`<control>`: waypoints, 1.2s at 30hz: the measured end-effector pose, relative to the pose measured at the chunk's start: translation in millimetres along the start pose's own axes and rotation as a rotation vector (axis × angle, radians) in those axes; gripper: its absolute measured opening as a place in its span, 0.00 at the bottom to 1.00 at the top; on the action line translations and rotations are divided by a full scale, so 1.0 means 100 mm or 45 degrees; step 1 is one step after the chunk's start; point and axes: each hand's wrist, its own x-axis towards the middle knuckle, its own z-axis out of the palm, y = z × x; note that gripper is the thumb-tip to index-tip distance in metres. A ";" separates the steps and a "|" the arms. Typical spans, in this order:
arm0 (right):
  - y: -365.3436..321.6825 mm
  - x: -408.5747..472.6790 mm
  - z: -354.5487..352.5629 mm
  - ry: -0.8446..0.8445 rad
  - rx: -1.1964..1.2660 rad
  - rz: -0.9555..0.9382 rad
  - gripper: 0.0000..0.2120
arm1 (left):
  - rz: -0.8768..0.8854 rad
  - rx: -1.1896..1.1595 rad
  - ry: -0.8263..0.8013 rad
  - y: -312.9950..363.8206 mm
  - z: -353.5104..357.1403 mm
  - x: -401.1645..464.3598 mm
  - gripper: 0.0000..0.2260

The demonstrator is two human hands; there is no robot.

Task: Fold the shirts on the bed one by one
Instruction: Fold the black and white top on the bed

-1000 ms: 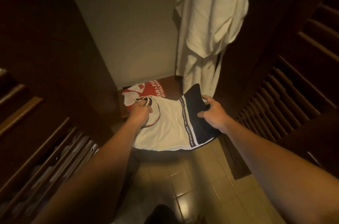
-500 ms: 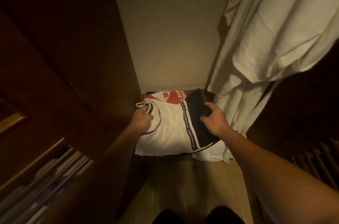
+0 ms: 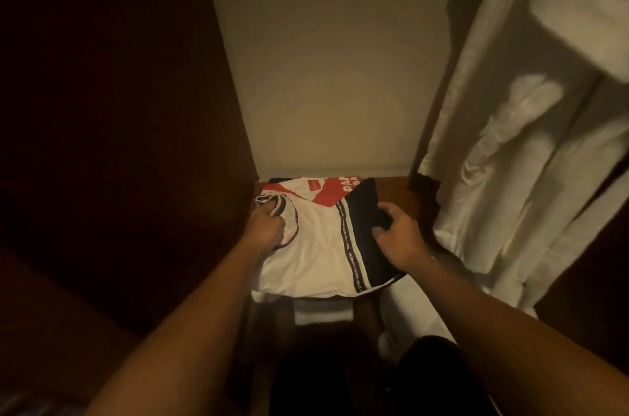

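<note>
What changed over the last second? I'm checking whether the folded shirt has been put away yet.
Both hands carried the folded white-and-black shirt forward into the closet; it now lies on the wooden shelf, overlapping the red-and-white shirt. The grip stayed the same: the left hand still holds the collar side, the right hand still holds the black panel. The white robe still hangs at right.

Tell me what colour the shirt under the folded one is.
Red and white with white lettering, seen in the head view.
</note>
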 end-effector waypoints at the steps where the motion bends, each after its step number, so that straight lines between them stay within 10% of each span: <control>1: 0.13 0.11 0.10 0.006 0.010 -0.005 0.25 | 0.025 0.010 0.029 -0.11 0.05 0.13 0.26; 24: 0.53 2.29 0.90 0.215 0.096 -0.032 0.23 | 0.341 0.062 0.243 -0.21 0.16 2.21 0.23; 29: 0.91 2.43 1.09 -0.046 -0.232 0.081 0.27 | 0.116 0.725 0.197 -0.71 0.19 2.48 0.28; 33: 1.04 2.34 1.25 -0.018 -0.599 -0.082 0.29 | 0.558 1.287 0.301 -0.96 0.43 2.27 0.27; 36: 1.03 2.25 1.33 -0.172 -0.899 -0.234 0.34 | 0.684 1.466 -0.032 -1.12 0.65 2.18 0.30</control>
